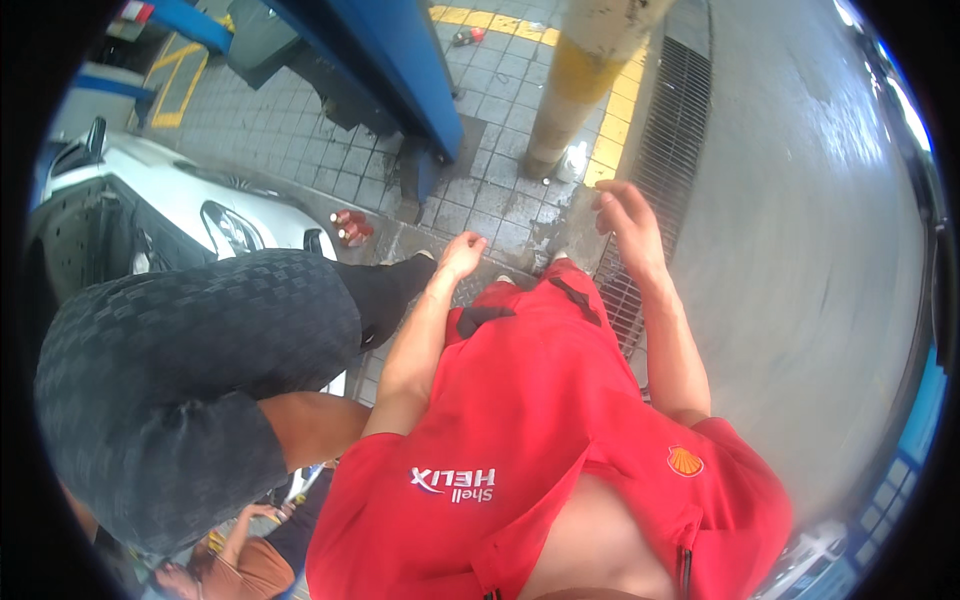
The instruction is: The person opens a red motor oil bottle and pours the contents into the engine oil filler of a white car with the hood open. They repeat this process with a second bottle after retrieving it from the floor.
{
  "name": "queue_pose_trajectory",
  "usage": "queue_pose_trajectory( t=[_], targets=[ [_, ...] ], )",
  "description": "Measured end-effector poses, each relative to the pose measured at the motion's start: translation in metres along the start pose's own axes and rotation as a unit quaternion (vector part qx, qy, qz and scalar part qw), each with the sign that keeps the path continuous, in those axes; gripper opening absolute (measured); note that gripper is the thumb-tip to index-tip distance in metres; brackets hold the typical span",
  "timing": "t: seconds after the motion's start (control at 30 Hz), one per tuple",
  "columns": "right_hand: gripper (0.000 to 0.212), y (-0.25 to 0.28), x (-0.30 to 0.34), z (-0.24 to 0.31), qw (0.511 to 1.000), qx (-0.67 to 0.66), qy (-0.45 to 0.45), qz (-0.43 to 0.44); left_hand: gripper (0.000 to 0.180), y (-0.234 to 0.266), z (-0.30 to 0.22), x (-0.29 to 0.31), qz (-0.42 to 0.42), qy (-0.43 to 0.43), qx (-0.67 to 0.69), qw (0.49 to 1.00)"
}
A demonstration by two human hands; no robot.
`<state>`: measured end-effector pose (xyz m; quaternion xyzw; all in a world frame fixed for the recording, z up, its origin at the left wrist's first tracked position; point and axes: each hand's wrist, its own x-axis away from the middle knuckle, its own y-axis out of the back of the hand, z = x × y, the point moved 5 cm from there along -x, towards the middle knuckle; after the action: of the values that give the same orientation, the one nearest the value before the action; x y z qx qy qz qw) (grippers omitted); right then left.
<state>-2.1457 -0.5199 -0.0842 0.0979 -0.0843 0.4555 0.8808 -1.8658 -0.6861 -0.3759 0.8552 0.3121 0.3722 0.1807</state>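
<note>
My left hand [463,256] hangs in front of me, its fingers loosely bent, with nothing visible in it. Farther right, my right hand [630,218] is raised over the edge of the floor drain, fingers apart and slightly curled, holding nothing. Neither hand touches anything. Several red bottles [350,230] lie on the floor beyond my left hand, beside a white car [165,190]. A pale, translucent plastic container [573,162] stands at the foot of a yellow-and-white column [575,85], nearest my right hand.
Close on my left, a person in dark clothes [190,340] bends toward the car's open front. Another person [250,560] is at lower left. A blue lift post [390,80] rises ahead. A metal drain grate [675,120] runs along my right. A dark bottle [467,36] lies farther off.
</note>
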Motion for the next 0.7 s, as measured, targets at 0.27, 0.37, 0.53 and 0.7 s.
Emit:
queue_pose_trajectory(
  t=[0.27,0.37,0.53,0.7],
  targets=[
    [0.029,-0.042,-0.154,0.031,0.993,0.034,0.034,0.110,0.041,-0.023,0.119,-0.004,-0.077,0.257,0.255,0.929],
    [0.030,-0.064,-0.202,0.052,0.983,0.005,0.060,0.171,0.038,-0.043,0.125,0.013,-0.159,0.290,0.307,0.893],
    [0.031,-0.108,-0.254,0.105,0.970,-0.024,0.080,0.227,0.039,-0.041,0.111,0.006,-0.268,0.326,0.279,0.863],
    [0.029,-0.159,-0.281,0.118,0.958,-0.015,0.138,0.253,0.042,-0.001,0.136,-0.041,-0.307,0.327,0.260,0.855]
  ],
)
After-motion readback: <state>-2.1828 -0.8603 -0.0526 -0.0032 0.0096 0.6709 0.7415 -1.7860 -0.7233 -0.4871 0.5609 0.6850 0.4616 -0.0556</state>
